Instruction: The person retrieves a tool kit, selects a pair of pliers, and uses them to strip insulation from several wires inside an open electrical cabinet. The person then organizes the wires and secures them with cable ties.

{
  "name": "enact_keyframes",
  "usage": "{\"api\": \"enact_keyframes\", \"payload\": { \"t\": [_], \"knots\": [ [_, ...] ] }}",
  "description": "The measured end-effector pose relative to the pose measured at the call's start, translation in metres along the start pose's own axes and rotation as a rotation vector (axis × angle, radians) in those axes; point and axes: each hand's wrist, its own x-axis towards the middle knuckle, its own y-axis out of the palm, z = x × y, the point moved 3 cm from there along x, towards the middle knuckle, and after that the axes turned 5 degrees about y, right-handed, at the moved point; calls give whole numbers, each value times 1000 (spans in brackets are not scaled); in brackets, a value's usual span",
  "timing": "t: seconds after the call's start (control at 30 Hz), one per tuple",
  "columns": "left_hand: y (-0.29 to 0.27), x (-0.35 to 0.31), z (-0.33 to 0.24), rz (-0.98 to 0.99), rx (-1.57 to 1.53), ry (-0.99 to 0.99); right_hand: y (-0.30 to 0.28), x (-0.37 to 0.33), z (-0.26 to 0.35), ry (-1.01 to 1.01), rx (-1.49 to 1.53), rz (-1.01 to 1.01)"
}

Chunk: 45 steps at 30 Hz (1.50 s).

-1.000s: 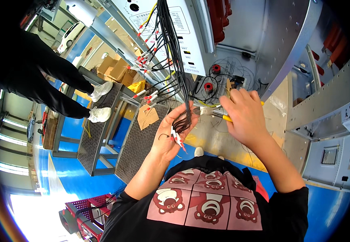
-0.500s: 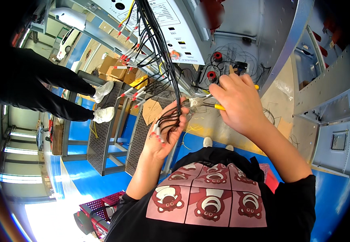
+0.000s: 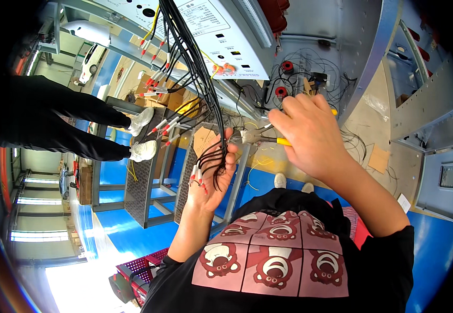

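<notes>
My left hand [image 3: 212,182] is curled around the lower part of a bundle of black wires [image 3: 217,112], which hangs from a white panel [image 3: 244,55]. Over its palm lie several wire ends with white sleeves and red tips [image 3: 197,175]. My right hand [image 3: 310,130] grips pliers [image 3: 249,137] with yellow-and-black handles. Their jaws point left, close beside my left fingertips; whether they close on a wire is too small to tell. More sleeved wire ends [image 3: 166,126] dangle to the left of the bundle.
Metal steps [image 3: 142,195] stand at the left, where another person in black trousers [image 3: 75,112] has white shoes on the tread. Inside the grey cabinet lie red spools [image 3: 287,67] and tangled thin wires. A cardboard piece [image 3: 205,141] is beyond my left hand.
The whole view has shifted slightly, with the steps and the other person's legs now farther right. Both hands keep their holds, and the pliers stay by my left fingertips.
</notes>
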Motion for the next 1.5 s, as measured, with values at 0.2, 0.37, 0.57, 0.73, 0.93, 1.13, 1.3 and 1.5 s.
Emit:
{"api": "enact_keyframes", "payload": {
  "t": [0.2,0.37,0.57,0.73,0.93,1.13,1.3,1.5],
  "knots": [
    [1,-2,3,162,-350,-144,6,-1,1,13,20,-1],
    [0,-8,7,235,-531,-206,7,0,9,-2,82,-38],
    [-1,-11,9,224,-556,-207,9,-3,11,-5,91,-55],
    [0,-9,10,226,-541,-221,8,-3,11,7,58,-61],
    [4,-4,11,174,-501,-222,17,-9,8,25,-4,16],
    [-2,2,12,116,-433,-244,17,-15,3,63,55,94],
    [0,1,19,107,-354,-275,25,-31,-4,224,329,225],
    [10,0,19,124,-326,-281,39,-46,-1,419,969,539]
  ]
}}
